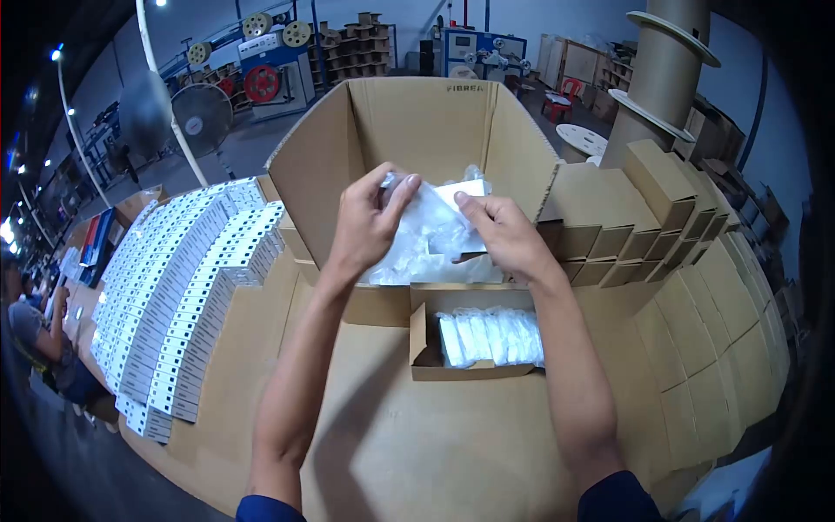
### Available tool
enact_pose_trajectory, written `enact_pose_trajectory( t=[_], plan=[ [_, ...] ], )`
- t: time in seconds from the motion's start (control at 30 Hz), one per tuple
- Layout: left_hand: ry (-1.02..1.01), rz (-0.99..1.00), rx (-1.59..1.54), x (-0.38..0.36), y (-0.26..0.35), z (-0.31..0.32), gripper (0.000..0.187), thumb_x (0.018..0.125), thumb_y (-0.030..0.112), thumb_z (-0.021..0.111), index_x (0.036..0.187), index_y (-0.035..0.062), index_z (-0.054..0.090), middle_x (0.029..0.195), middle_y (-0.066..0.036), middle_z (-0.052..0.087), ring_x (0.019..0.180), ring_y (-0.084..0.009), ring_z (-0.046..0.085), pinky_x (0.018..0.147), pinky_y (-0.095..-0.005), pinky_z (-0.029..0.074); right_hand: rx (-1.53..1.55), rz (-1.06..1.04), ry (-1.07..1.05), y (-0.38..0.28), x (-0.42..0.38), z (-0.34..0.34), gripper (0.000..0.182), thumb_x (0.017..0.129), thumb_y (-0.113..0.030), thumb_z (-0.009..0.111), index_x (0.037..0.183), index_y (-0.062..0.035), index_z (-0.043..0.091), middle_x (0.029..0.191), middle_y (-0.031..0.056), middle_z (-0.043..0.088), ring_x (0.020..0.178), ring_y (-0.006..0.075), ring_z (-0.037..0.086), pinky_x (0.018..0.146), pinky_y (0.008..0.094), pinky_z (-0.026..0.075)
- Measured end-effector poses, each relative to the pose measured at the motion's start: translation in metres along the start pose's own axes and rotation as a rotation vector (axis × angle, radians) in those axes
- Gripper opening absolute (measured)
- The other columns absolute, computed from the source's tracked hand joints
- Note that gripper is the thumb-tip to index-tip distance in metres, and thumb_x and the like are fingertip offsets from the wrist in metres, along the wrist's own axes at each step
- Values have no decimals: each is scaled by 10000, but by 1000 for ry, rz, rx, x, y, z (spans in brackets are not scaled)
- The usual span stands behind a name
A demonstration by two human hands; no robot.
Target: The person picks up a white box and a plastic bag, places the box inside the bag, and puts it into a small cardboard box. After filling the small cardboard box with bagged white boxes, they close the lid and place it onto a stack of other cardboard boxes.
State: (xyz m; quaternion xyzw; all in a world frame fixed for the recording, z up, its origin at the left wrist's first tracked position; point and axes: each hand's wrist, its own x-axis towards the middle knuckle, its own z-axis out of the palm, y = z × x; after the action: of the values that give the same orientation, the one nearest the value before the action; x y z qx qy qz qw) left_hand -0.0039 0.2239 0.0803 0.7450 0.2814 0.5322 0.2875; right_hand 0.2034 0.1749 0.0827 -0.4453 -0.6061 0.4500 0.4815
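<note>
My left hand point(376, 213) pinches a clear plastic bag point(424, 213) between thumb and fingers. In my right hand point(509, 230) is a flat white piece point(465, 189), gripped at its right side and partly covered by the plastic. Both hands are raised at the front of a large open carton point(322, 165), which holds more clear plastic bags point(396, 261). Nearer to me, below my hands, a small open cardboard box point(457, 374) contains a row of white pieces in clear wrapping point(487, 337). My right forearm hides its right end.
White labelled boxes point(174, 296) are stacked in long rows at left. Folded cardboard boxes point(617, 235) are piled at right, with more flat cardboard point(713, 322) beside them. Large spools point(652, 96) stand behind. A person point(56, 339) is at far left.
</note>
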Motion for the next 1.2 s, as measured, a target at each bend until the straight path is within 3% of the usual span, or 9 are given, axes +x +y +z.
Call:
enact_pose_trajectory(
  t=[0.1, 0.23, 0.37, 0.57, 0.67, 0.7, 0.8, 1.07, 1.2],
  plan=[
    [206, 24, -15, -32, 33, 17, 219, 1055, 189, 625, 947, -2, 636, 794, 11, 593, 715, -45, 506, 613, -230, 408, 40, -193, 40, -7, -36, 6, 707, 1018, -655, 497, 1000, 16, 721, 850, 30, 656, 861, 142, 632, 799, 321, 533],
    [325, -35, -49, -84, 70, 34, 243, 1074, 223, 596, 936, 23, 606, 760, 54, 527, 678, -28, 444, 580, -225, 371, -193, -290, 165, -29, -109, 27, 352, 909, -302, 813, 983, 35, 742, 962, 127, 677, 903, 157, 613, 812, 329, 502],
    [311, -194, -423, -155, 105, 49, 230, 1100, 232, 532, 922, 87, 531, 701, 94, 435, 592, 6, 356, 497, -213, 272, -234, -329, 371, -19, -166, 39, 358, 989, -312, 716, 843, 15, 719, 859, 128, 614, 759, 181, 550, 744, 329, 479],
    [241, -446, -640, -270, 121, 82, 204, 1125, 251, 464, 1055, 65, 511, 788, 39, 531, 658, -17, 477, 566, -201, 405, -269, -315, 464, 13, -243, 48, 495, 1019, -379, 669, 770, 45, 621, 730, 67, 508, 681, 152, 430, 612, 336, 378],
    [297, -629, -890, -306, 142, 92, 279, 1134, 303, 411, 1150, 52, 532, 1017, -57, 653, 870, -121, 671, 779, -306, 588, -195, -144, 462, 37, -278, 53, 510, 1019, -401, 666, 768, 41, 629, 756, 65, 549, 712, 142, 470, 637, 328, 411],
    [330, -634, -884, -322, 141, 96, 322, 1135, 331, 397, 1194, 44, 531, 1083, -84, 664, 943, -150, 692, 822, -317, 596, 68, 58, 330, 39, -295, 52, 443, 988, -358, 724, 793, 34, 660, 909, 87, 609, 813, 142, 513, 728, 318, 459],
    [523, -683, -834, -347, 157, 112, 263, 1137, 306, 420, 1041, 73, 496, 936, -17, 566, 856, -88, 577, 774, -273, 529, 219, -7, 248, 70, -336, 71, 349, 943, -296, 785, 873, 36, 704, 1067, 118, 614, 946, 157, 551, 842, 312, 478],
    [515, -484, -968, -419, 142, 82, 237, 1131, 294, 435, 1011, 94, 478, 924, -32, 569, 819, -119, 567, 705, -256, 502, 1, 14, 266, 72, -401, 85, 322, 875, -238, 847, 917, 53, 717, 1116, 176, 619, 1001, 238, 611, 886, 364, 502],
    [387, -283, -314, -407, 150, 69, 300, 1052, 345, 594, 1106, 62, 511, 1048, -93, 573, 917, -180, 574, 821, -315, 492, -315, -90, 118, 55, -405, 60, 383, 802, -255, 887, 928, 70, 728, 1090, 247, 608, 965, 343, 640, 865, 396, 521]
  ],
)
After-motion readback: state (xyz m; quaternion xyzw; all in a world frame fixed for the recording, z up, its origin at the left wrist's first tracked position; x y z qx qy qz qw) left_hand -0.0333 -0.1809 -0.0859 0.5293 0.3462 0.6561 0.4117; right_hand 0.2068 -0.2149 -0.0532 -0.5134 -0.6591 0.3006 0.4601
